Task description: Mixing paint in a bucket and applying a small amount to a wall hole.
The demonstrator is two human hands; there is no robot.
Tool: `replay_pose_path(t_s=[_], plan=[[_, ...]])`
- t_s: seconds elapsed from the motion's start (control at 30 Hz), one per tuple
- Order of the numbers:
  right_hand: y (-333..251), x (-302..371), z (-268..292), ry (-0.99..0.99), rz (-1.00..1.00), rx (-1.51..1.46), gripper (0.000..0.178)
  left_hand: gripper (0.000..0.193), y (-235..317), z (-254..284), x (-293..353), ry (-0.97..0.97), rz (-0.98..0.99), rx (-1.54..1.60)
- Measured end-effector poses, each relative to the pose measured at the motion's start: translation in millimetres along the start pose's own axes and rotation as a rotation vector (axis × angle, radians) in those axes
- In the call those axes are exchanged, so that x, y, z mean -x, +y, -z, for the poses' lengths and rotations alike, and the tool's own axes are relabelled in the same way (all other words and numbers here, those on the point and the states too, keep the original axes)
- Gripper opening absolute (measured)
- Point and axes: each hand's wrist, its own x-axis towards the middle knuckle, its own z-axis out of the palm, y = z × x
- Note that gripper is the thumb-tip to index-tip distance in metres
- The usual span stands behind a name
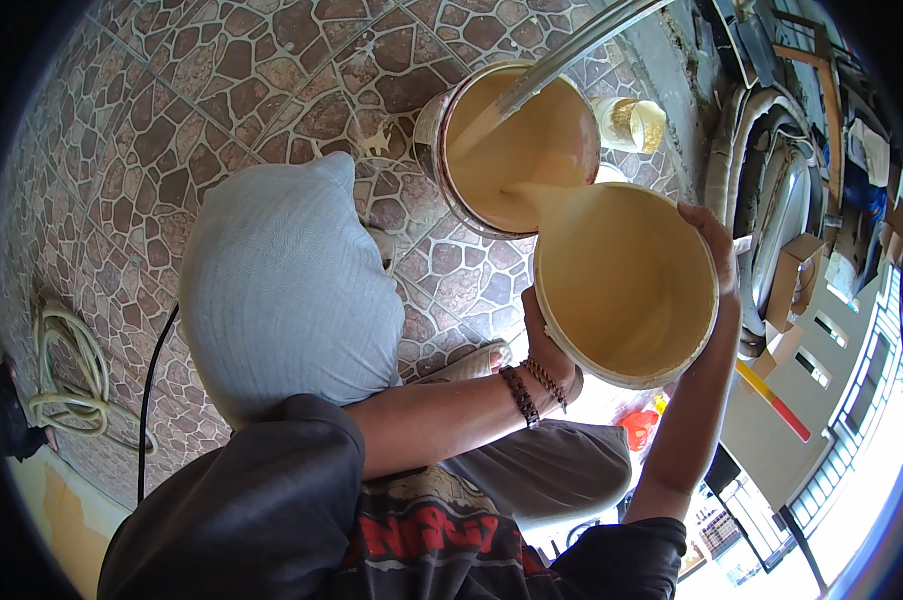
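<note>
A stone-patterned floor [241, 60] in browns and greys spreads under everything, and the person's left knee, in pale grey cloth [281, 290], fills much of the view left of centre. Ahead of it stands the large bucket [428, 140], upright on the floor, holding creamy beige liquid [546, 140]. The tilted bucket [631, 380] is nearer the person, its mouth tipped forward and leftward over the large bucket's near right rim; whether the 2 rims touch, I cannot tell.

A long pale rod [571, 58] leans out of the large bucket, its lower end in the liquid. The left hand [551, 355] grasps the tilted bucket's left side, thumb along the wall, the other fingers mostly hidden. The right hand [713, 245] is wrapped around the opposite side, fingers hooked near the rim. A small translucent container [631, 125] lies just beyond the large bucket's right side.

Smaller again is the stream [546, 200], running from lip into liquid, so pouring appears to be the step in hand. The next move seems to call for a steeper, even tilt with both grips firm, keeping the lip inside the receiving rim and clear of the rod. Smallest are 2 dark bracelets [519, 397] on the left wrist.
</note>
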Motion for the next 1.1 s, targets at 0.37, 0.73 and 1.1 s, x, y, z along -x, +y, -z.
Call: replay_pose_path(t_s=[0.37, 0.73, 1.1], plan=[[3.5, -3.8, 9.6, -0.243, -0.039, -0.327, 0.032, 0.034, 7.7, -13.6, 10.4, -0.013, -0.125, -0.086], [6.1, 7.0, -8.9, -0.149, 0.125, -0.266, 0.035, 0.033, 15.7, -22.2, 18.6, -0.117, -0.308, -0.231], [25.8, 2.9, 12.5, -0.071, 0.186, -0.305, 0.03, 0.04, 15.6, -16.3, 11.8, -0.033, -0.162, -0.092]])
